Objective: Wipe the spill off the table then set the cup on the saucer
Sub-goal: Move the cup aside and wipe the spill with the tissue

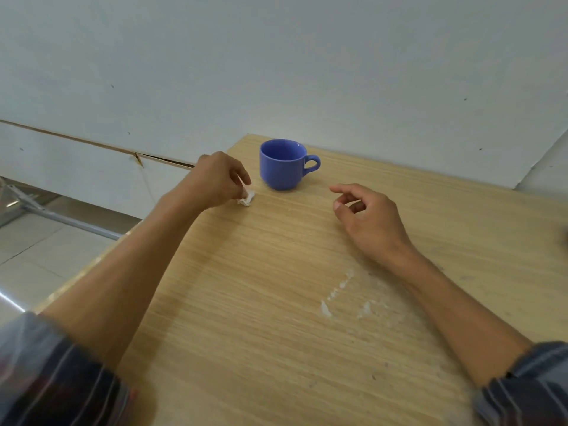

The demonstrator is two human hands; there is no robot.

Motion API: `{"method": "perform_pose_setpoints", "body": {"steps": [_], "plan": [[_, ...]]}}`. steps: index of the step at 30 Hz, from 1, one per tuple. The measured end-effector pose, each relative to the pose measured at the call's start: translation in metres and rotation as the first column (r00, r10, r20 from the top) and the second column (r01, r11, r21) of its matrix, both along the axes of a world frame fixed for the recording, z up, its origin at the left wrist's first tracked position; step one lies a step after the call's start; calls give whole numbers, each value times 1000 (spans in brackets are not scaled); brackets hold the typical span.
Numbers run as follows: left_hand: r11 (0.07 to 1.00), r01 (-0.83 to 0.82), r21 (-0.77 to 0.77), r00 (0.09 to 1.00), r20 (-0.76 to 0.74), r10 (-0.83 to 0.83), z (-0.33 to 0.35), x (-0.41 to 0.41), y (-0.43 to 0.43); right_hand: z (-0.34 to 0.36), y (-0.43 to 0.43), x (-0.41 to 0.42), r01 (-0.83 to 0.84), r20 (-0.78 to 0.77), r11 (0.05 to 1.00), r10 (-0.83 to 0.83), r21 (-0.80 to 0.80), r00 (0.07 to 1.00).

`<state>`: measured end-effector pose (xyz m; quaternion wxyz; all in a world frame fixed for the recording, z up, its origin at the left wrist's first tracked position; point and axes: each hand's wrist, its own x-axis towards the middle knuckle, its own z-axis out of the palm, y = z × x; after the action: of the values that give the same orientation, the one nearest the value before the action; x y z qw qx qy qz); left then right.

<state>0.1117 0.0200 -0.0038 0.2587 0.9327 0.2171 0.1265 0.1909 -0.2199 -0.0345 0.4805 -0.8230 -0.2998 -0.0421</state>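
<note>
A blue cup (282,164) stands upright on a wooden table (246,302), near the far edge. Its handle (312,163) points to the right. The inside of the cup looks empty.

The left hand (215,181) is just to the left of the cup. Its fingers (244,175) are curled down and pinch a small white wad of tissue (246,198). The tissue touches the table. It sits under the fingertips, beside the bottom of the cup but a little apart from it. The hand does not touch the cup.

The right hand (368,216) is to the right of the cup and a bit closer to the person. It holds nothing. Its fingers are loose and half curled, with the pointing finger sticking out to the left, toward the cup. The thumb is bent near the other fingertips. This hand is apart from the cup too.

The spill (341,298) is a patch of white streaks and smears on the table. It lies well apart from the cup and the tissue, close to the person, just beside the right forearm (445,302).

Both arms have striped sleeves (46,373) pushed up. A pale wall (276,72) is behind the table.
</note>
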Motion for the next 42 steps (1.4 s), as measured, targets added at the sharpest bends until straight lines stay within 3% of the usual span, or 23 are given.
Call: {"method": "perform_pose_setpoints", "body": {"steps": [5, 14, 21, 26, 33, 38, 42], "plan": [[980, 30, 194, 998, 40, -38, -10, 2, -24, 0, -2, 1, 3, 20, 1000, -3, -7, 1000], [982, 26, 186, 989, 137, -52, -15, 5, -6, -4, -1, -1, -13, 58, 1000, 14, -20, 998], [913, 297, 279, 944, 59, -325, -18, -18, -11, -3, -3, -1, -17, 73, 1000, 19, -23, 997], [952, 164, 257, 968, 144, -206, -19, -10, 3, -4, -2, -1, -13, 76, 999, 16, -31, 997], [914, 297, 275, 943, 67, -326, -21, -24, -16, -1, -8, -1, 15, 46, 1000, -16, 18, 999], [975, -34, 218, 981, 191, -8, -24, -17, 0, 5, -45, 7, 108, 69, 994, -109, 22, 992], [967, 175, 184, 956, 203, -211, -28, -21, -53, 0, -85, 21, 230, 66, 971, -226, -62, 972]]}}
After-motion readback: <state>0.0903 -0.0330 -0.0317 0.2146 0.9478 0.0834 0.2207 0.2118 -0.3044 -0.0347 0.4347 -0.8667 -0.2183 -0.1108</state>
